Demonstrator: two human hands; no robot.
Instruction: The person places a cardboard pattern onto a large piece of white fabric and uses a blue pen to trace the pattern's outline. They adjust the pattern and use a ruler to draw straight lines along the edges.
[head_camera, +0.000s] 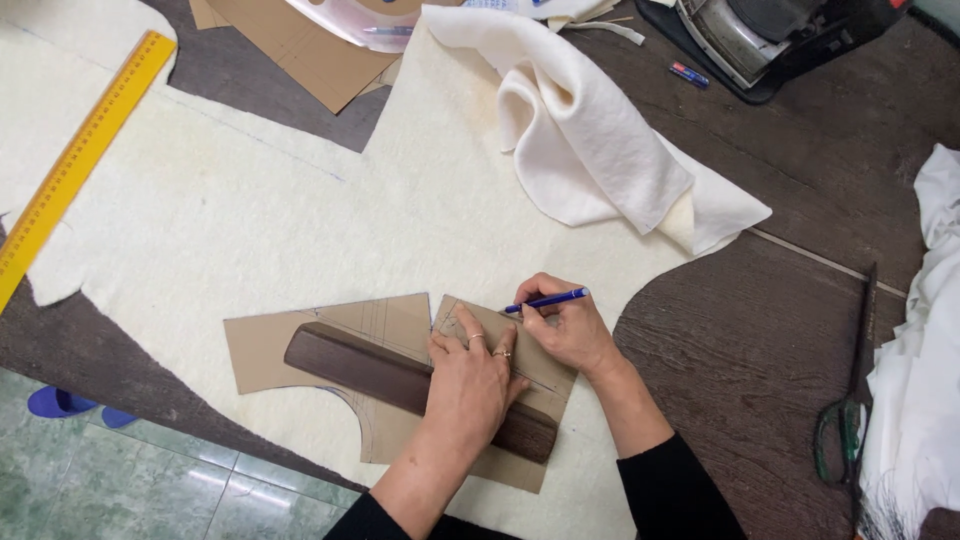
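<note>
My left hand (468, 385) lies flat, fingers spread, pressing a dark wooden block (400, 382) w/ visible grain onto stiff tan cardboard pattern pieces (300, 335). My right hand (568, 330) pinches a blue pen (548, 299), tip touching the pattern's top edge. All sits on fuzzy cream felt (250, 210) (its curved cut edge is just right of my wrist). A folded, softer white cloth (590, 150) lies beyond. Yellow ruler (75, 160) at far left edge; black scissors (850, 400) well apart on bare dark wood table (760, 340), open room there.
</note>
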